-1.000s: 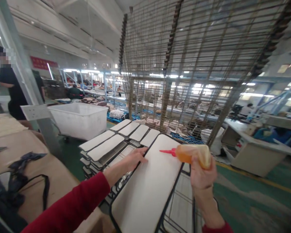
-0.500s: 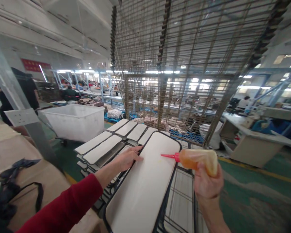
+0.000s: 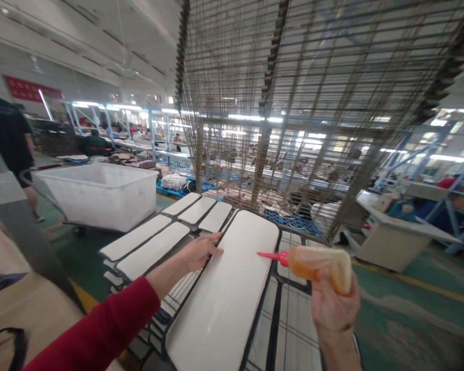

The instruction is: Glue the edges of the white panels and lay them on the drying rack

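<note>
A long white panel with a dark rim [image 3: 228, 288] lies tilted across the middle, on top of other such panels. My left hand [image 3: 203, 251] grips its left edge, thumb on the white face and the other fingers partly hidden under the rim. In my right hand [image 3: 332, 304] is a clear squeeze bottle [image 3: 319, 265] of amber liquid, held sideways. Its red nozzle [image 3: 272, 256] points left, over the right part of the white face. More white panels [image 3: 152, 250] in dark frames lie in layers at the left.
Behind the panels rises a tall wire rack [image 3: 263, 108]. A white wheeled tub [image 3: 100, 198] stands at the left, beside a grey post [image 3: 31, 257]. A person in dark clothes [image 3: 10, 134] is at the far left. A pale desk [image 3: 390, 232] stands at the right.
The view has turned slightly right, so the tub and post sit further left. Both hands keep their holds; the bottle's nozzle stays over the panel.
</note>
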A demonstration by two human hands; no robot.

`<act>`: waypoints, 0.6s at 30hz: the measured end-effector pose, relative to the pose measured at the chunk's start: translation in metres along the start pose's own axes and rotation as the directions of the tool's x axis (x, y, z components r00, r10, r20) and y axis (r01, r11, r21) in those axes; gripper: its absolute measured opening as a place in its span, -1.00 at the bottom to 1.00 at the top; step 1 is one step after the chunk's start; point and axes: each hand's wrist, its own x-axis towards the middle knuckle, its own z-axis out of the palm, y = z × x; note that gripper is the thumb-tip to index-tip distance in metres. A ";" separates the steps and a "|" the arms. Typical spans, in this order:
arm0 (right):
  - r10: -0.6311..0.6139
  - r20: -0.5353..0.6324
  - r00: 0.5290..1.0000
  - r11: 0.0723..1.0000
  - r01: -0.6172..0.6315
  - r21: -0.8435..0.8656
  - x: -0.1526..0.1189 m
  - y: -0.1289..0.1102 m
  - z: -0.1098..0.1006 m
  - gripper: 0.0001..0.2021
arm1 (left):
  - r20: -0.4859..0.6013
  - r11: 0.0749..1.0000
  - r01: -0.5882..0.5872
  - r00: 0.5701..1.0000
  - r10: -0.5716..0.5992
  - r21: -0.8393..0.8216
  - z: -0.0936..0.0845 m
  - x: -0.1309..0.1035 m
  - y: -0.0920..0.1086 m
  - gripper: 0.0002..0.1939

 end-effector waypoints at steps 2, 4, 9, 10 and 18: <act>0.057 0.068 0.996 0.997 -0.054 -0.046 -0.020 0.001 0.000 -0.47 | -0.034 1.000 0.004 0.999 -0.005 -0.016 -0.009 0.008 0.001 -0.30; 0.141 0.167 0.976 0.987 -0.124 -0.107 -0.044 0.003 -0.002 -0.49 | -0.047 1.000 -0.005 0.999 0.004 -0.025 -0.018 0.016 0.000 -0.29; 0.118 0.094 0.989 0.984 -0.104 -0.144 -0.031 0.021 0.025 -0.42 | -0.042 1.000 -0.005 0.999 0.004 -0.030 -0.027 0.027 -0.006 -0.33; 0.083 0.053 0.995 0.987 -0.074 -0.145 -0.020 0.026 0.032 -0.36 | -0.031 0.999 -0.001 1.000 0.000 -0.032 -0.027 0.029 -0.007 -0.33; 0.261 0.187 0.947 0.952 -0.220 -0.215 -0.082 0.045 0.042 -0.34 | -0.132 0.999 -0.005 0.991 -0.001 -0.042 -0.060 0.064 -0.025 -0.42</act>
